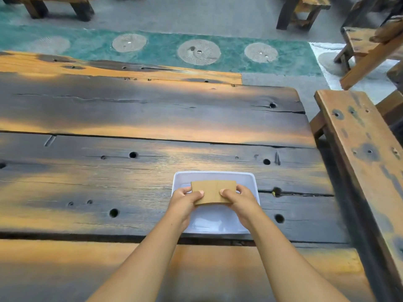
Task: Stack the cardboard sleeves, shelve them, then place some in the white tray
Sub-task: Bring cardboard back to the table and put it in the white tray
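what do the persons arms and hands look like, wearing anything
Both arms are bare as far up as the view shows: no sleeves, gloves, watch or bracelet. The left hand and right hand show no rings on the visible fingers; the nails look short and unpainted.

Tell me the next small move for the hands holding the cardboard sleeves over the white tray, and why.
Probably lower the cardboard sleeves straight down and let go. Both the left hand and the right hand pinch them by the ends directly above the white tray, whose floor looks bare, so only a short drop seems left on the wooden table.
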